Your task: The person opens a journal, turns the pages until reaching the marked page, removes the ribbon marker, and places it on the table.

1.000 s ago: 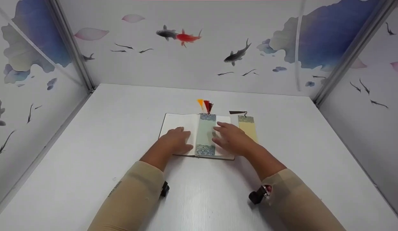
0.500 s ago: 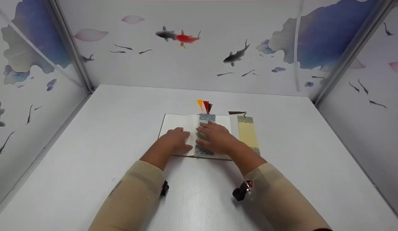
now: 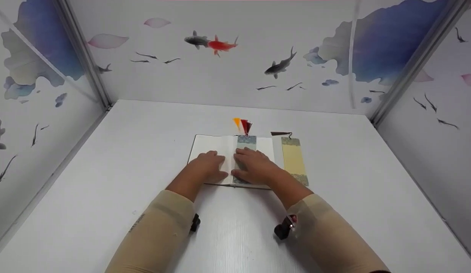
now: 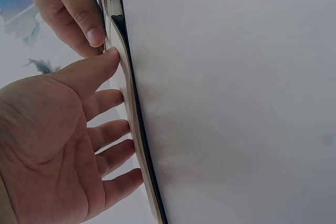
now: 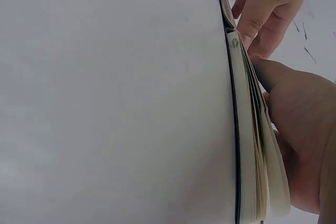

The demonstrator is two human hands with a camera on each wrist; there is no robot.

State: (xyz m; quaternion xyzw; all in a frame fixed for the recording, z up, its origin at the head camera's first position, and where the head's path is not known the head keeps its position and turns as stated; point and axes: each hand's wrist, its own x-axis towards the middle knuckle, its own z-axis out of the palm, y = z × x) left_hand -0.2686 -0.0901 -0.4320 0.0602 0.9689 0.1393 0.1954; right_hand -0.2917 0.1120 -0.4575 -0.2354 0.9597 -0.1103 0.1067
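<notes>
An open notebook [image 3: 215,142] lies on the white table, pages up. On its left page my left hand [image 3: 208,167] rests with fingers spread; in the left wrist view its fingertips [image 4: 113,56] touch the paper near the edge. My right hand [image 3: 254,167] lies flat over a pale green bookmark [image 3: 246,140] with blue patterned ends, placed on the right page beside the fold. The hand hides most of the bookmark's middle. In the right wrist view, the notebook's page edges [image 5: 257,145] are slightly fanned under the right hand.
Orange, red and dark tassels [image 3: 244,125] stick out beyond the notebook's far edge. To the right of the notebook lies a yellow bookmark [image 3: 294,157] with a dark tassel [image 3: 281,133]. Walls printed with fish [image 3: 222,45] enclose the table's back and sides.
My right hand has moved left from the right page onto the green bookmark, then slid slightly toward me. The yellow bookmark is now more fully uncovered. My left hand has stayed put.
</notes>
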